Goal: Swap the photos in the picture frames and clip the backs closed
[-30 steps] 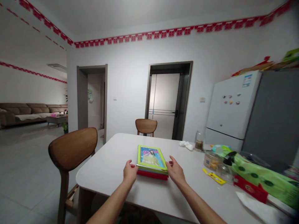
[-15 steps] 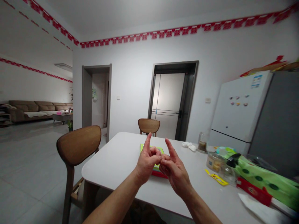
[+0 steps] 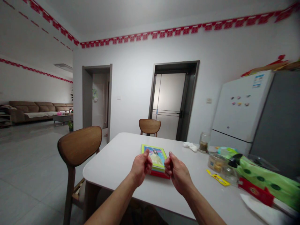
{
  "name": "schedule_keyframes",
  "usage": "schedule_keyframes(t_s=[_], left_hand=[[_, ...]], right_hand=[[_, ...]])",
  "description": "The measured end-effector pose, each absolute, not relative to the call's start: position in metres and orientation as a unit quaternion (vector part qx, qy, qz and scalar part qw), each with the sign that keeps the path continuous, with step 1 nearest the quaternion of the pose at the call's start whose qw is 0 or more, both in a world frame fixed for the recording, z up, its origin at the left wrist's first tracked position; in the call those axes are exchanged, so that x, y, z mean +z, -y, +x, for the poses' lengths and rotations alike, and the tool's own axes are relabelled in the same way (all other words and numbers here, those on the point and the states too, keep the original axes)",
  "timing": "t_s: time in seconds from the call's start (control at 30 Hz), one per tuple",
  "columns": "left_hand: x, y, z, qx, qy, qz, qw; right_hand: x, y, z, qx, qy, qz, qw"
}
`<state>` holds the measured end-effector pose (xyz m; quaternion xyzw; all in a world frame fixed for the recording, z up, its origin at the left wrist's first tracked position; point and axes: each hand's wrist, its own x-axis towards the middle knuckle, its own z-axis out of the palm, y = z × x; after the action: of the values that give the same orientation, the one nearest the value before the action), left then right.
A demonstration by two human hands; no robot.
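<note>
My left hand (image 3: 141, 167) is curled into a loose fist in the air, in front of the left side of a green-framed picture box (image 3: 156, 156). Level with it, my right hand (image 3: 177, 170) is also curled closed, near the box's right edge. A gap separates the two hands, and nothing shows in either. The box lies on the white table (image 3: 112, 162) and has a figure in a pale dress on its cover. Under it is something red (image 3: 161, 175), partly hidden by my hands.
On the table's right are a glass jar (image 3: 203, 143), white tissue (image 3: 190, 146), a plastic food tub (image 3: 216, 162), a yellow strip (image 3: 219, 178), a red box (image 3: 255, 190) and a green bag (image 3: 264, 178). Wooden chairs (image 3: 81, 145) stand left and behind.
My hands were together with index fingers pointing up. They have moved apart and the index fingers have curled in, so the box's cover now shows between them.
</note>
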<state>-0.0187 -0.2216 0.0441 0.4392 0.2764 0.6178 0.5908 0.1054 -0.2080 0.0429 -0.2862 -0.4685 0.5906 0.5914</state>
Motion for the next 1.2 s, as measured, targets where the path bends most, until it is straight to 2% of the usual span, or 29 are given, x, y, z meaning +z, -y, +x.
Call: schedule_keyframes(t_s=[0.17, 0.37, 0.57, 0.73, 0.87, 1.07, 1.13, 1.2], left_hand=[[0.055, 0.219, -0.018, 0.525, -0.304, 0.474, 0.638], [0.053, 0.22, -0.011, 0.5, -0.329, 0.477, 0.643], [0.021, 0.207, -0.024, 0.504, -0.401, 0.439, 0.626], [-0.032, 0.191, -0.033, 0.505, -0.482, 0.371, 0.612], [-0.065, 0.188, -0.031, 0.524, -0.49, 0.34, 0.608], [-0.067, 0.201, -0.011, 0.615, -0.4, 0.349, 0.583], [-0.061, 0.211, -0.003, 0.653, -0.369, 0.356, 0.558], [-0.052, 0.226, 0.004, 0.679, -0.355, 0.359, 0.533]], right_hand=[[0.062, 0.212, 0.105, 0.649, 0.506, -0.276, 0.496], [0.062, 0.211, 0.095, 0.621, 0.551, -0.313, 0.461], [0.026, 0.166, 0.1, 0.272, 0.717, -0.502, 0.401], [-0.009, 0.132, 0.101, 0.123, 0.772, -0.516, 0.351], [-0.021, 0.131, 0.096, 0.052, 0.818, -0.497, 0.284], [-0.014, 0.175, 0.101, 0.034, 0.864, -0.444, 0.236], [-0.008, 0.192, 0.11, 0.097, 0.861, -0.426, 0.262], [-0.002, 0.204, 0.121, 0.2, 0.807, -0.443, 0.335]])
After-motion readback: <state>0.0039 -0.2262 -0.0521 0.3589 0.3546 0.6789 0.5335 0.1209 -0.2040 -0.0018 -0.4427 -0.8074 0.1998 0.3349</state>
